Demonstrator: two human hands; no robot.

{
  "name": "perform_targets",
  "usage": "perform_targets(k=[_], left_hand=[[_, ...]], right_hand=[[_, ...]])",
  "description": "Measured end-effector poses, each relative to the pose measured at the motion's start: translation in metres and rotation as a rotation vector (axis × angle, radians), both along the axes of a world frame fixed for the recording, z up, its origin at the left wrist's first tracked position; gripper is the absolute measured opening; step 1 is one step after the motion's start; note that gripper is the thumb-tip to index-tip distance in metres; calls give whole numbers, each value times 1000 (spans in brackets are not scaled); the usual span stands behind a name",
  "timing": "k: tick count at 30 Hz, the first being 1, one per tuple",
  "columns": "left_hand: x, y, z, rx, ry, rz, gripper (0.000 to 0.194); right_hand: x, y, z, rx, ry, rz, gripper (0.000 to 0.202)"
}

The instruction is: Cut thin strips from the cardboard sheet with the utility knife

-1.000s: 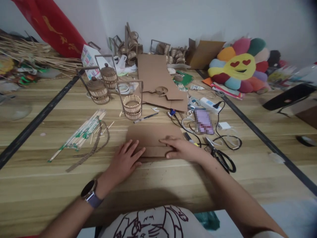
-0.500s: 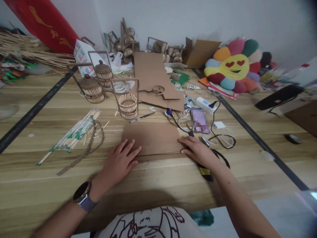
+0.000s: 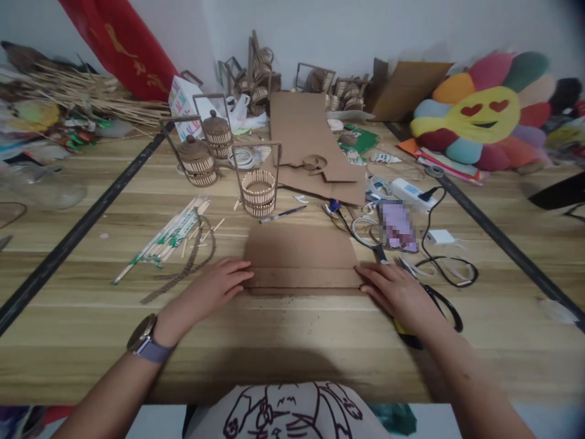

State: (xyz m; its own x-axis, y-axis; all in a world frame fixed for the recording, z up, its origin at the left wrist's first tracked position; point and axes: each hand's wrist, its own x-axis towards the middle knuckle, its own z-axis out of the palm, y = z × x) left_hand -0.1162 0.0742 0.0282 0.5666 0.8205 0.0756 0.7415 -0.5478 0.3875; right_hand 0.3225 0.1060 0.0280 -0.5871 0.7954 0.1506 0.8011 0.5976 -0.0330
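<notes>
A brown cardboard piece (image 3: 301,244) with rounded far corners lies flat on the table before me. Along its near edge runs a narrow cardboard strip (image 3: 306,278); whether it is separate or a folded edge, I cannot tell. My left hand (image 3: 222,283) has its fingers closed at the strip's left end, a watch on that wrist. At the right end, my right hand (image 3: 395,292) grips with thumb and fingers. Black-handled scissors (image 3: 441,305) lie beside and partly under my right hand. A yellow-and-black tool (image 3: 406,334) is mostly hidden below that hand.
Wrapped sticks (image 3: 169,238) and a curled brown strip (image 3: 196,262) lie left. Beyond the cardboard are a pen (image 3: 283,214), a small stick basket (image 3: 259,194) and a large cardboard sheet (image 3: 299,125). A phone (image 3: 398,225), cables and a power strip (image 3: 412,194) occupy the right.
My left hand has gone from lying spread on the cardboard to the strip's left end. My right hand stays at the right end. The view has shifted, so everything appears further right.
</notes>
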Motion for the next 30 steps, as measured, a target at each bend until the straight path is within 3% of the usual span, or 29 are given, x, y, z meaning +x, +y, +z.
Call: perform_targets(k=[9,21,30], left_hand=[[8,-4,-6,103,46,-31,31],[10,-7,-13,165,74,-14,33],[9,-1,-23,176,87,30,35]], right_hand=[[3,-2,-3,-57,25,-23,36],[6,-4,11,-177,92,-1,37],[-3,2,4,-139,97,-68,38]])
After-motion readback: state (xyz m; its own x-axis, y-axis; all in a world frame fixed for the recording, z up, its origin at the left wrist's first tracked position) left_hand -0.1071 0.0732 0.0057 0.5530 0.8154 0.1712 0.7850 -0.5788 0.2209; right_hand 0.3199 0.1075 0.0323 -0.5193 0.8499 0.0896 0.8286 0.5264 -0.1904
